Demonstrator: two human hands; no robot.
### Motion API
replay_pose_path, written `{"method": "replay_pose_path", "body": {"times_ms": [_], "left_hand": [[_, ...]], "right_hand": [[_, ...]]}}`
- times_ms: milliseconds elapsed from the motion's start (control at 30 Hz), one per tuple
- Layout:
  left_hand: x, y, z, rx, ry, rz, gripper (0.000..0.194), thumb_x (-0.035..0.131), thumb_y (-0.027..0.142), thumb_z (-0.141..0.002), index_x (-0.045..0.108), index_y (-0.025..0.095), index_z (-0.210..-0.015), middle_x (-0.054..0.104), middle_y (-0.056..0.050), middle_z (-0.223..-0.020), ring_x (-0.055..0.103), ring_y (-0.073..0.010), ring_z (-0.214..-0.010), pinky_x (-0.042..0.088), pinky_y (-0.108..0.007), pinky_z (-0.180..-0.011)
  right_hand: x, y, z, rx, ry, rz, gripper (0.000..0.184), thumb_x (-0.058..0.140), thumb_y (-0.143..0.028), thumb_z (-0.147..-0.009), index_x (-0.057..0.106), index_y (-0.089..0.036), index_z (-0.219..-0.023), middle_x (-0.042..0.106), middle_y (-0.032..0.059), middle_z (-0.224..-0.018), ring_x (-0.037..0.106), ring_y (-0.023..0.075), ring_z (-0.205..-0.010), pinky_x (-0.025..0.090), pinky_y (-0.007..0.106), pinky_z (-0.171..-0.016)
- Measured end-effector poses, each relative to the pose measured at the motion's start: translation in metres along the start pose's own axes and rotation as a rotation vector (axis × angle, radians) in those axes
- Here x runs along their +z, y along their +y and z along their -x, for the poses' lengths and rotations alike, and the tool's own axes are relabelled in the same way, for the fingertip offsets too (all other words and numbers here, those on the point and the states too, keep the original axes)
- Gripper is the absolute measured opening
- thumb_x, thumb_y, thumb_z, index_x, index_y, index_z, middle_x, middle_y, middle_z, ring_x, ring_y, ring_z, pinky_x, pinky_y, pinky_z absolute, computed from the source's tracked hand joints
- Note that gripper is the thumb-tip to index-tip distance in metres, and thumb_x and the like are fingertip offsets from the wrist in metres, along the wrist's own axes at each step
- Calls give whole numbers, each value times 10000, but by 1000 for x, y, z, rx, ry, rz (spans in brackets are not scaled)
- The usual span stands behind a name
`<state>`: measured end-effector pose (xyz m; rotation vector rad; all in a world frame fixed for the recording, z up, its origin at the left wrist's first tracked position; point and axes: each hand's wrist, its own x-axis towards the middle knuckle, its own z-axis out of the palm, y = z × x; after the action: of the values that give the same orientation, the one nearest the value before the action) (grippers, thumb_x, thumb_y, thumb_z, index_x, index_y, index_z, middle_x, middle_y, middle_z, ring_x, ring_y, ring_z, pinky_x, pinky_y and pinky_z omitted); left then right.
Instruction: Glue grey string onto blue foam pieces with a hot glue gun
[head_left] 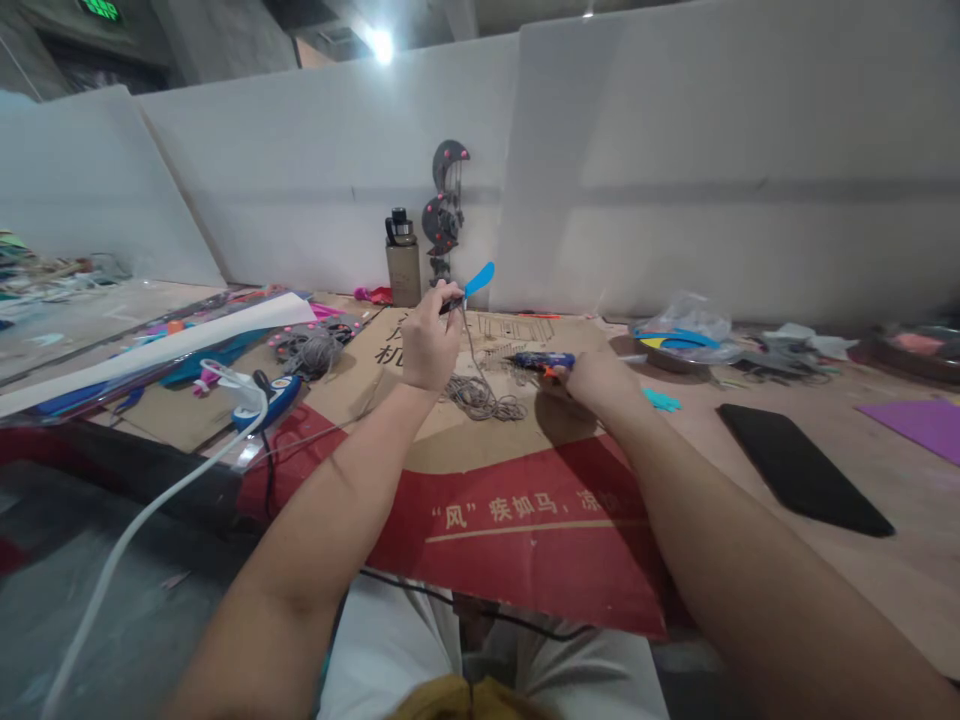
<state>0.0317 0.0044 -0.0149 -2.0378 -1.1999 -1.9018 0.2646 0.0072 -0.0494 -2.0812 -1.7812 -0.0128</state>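
Observation:
My left hand [431,342] is raised over the cardboard with its fingers pinched. From its fingertips sticks a blue leaf-shaped piece [480,279], tilted up to the right. A strand of grey yarn runs from near these fingers down to a loose grey yarn heap [486,399] on the printed cardboard [480,450]. My right hand [596,382] is closed around a blue and orange glue gun [544,361], its tip pointing left toward the yarn strand. The two hands are apart, and the blue piece does not touch the glue gun.
Behind the cardboard stand a bottle [403,262] and a dark crescent-shaped hanging ornament [445,205]. A power strip [266,400] with a white cable and a grey yarn ball [315,350] lie left. To the right are a black phone [802,468], purple sheet [915,428] and bowl [679,352].

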Motion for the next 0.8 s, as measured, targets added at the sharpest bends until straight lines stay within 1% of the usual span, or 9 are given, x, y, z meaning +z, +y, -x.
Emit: {"method": "replay_pose_path", "body": {"times_ms": [67,133,200,267,367,433,567,667,800], "left_hand": [[1,0,1,50,-16,-26,262,498,56,-811,598,239,-970,686,-52,-1140,575,-174,-1196,450,-347,-1032],[3,0,3,100,-34,-43,272,490,55,-816,599,243,-980,680,-55,-1158,556,-171,-1221,437,-354,-1050],[5,1,5,151,-64,-45,263,486,69,-828,602,237,-994,672,-59,-1174,538,-172,-1242,423,-358,-1063],[8,3,9,190,-103,-29,253,484,90,-842,608,234,-1009,665,-56,-1185,525,-176,-1255,414,-368,-1070],[12,10,14,213,-162,27,257,481,102,-855,613,242,-1025,656,-46,-1197,519,-178,-1260,407,-373,-1072],[13,16,17,189,-177,63,254,490,101,-851,614,244,-1020,657,-44,-1189,517,-179,-1260,408,-366,-1064],[13,25,20,39,-176,106,182,551,151,-837,622,231,-984,685,-56,-1101,588,-199,-1159,442,-356,-1000],[15,27,21,-89,-185,157,158,580,197,-829,625,213,-979,699,-58,-1012,651,-184,-967,484,-329,-890],[20,25,20,-224,-198,306,139,595,220,-817,622,195,-951,692,-49,-909,647,-151,-839,497,-290,-792]], "right_hand": [[-6,-11,6,-15,137,-81,233,622,-309,-759,619,-100,-862,603,265,-1086,547,370,-1098,426,471,-877],[-9,-29,14,-145,212,-372,189,580,-290,-795,587,-136,-905,608,210,-1088,543,315,-1104,418,447,-919],[-8,-51,23,-253,161,-791,198,566,-322,-810,534,-181,-945,626,135,-1015,593,238,-985,457,400,-881],[-4,-71,33,-306,71,-1171,300,613,-358,-777,467,-220,-999,617,88,-1032,604,191,-950,482,367,-852],[0,-88,44,-302,-42,-1478,383,657,-370,-739,410,-247,-1006,613,24,-941,605,144,-833,510,315,-749],[-2,-91,47,-236,-56,-1543,359,655,-362,-735,417,-248,-978,574,-22,-820,561,111,-690,496,266,-626],[-6,-84,48,-169,-55,-1520,203,602,-366,-762,482,-223,-842,470,-57,-685,414,68,-532,372,196,-451],[-4,-81,47,-171,-27,-1460,173,575,-372,-785,515,-215,-825,458,-57,-648,379,68,-510,315,195,-432],[0,-80,44,-221,71,-1378,186,577,-388,-795,550,-207,-829,509,-35,-678,438,86,-571,361,217,-502]]}}
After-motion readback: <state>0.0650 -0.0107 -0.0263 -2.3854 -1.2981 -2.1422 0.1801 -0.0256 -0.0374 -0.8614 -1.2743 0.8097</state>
